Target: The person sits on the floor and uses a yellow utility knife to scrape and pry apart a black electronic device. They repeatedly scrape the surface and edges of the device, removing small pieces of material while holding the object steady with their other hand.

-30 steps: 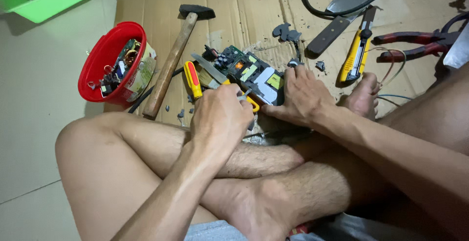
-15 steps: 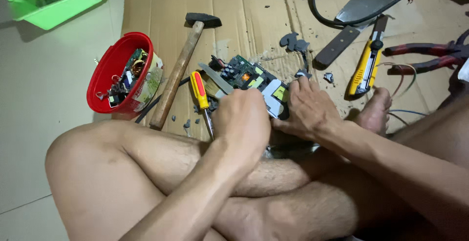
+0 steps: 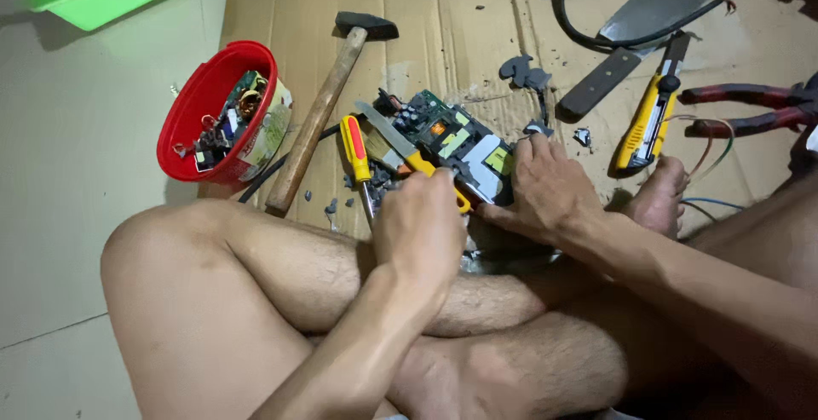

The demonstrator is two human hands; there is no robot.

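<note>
At the left of the frame a glossy red plastic bucket (image 3: 213,113) holds scrap boards, and a wooden-handled hammer (image 3: 319,113) lies on rough cardboard (image 3: 443,20). At centre our left hand (image 3: 422,228) has its fingers wrapped round a yellow-handled knife (image 3: 409,152), its flat steel blade pointing to the upper left. Just right, our right hand (image 3: 550,186) presses its fingers down on the green circuit board (image 3: 456,139).

A green circuit board (image 3: 452,143) with mixed components lies flat at frame centre on cardboard, a yellow-handled blade (image 3: 400,143) seemingly resting slantwise across it.
</note>
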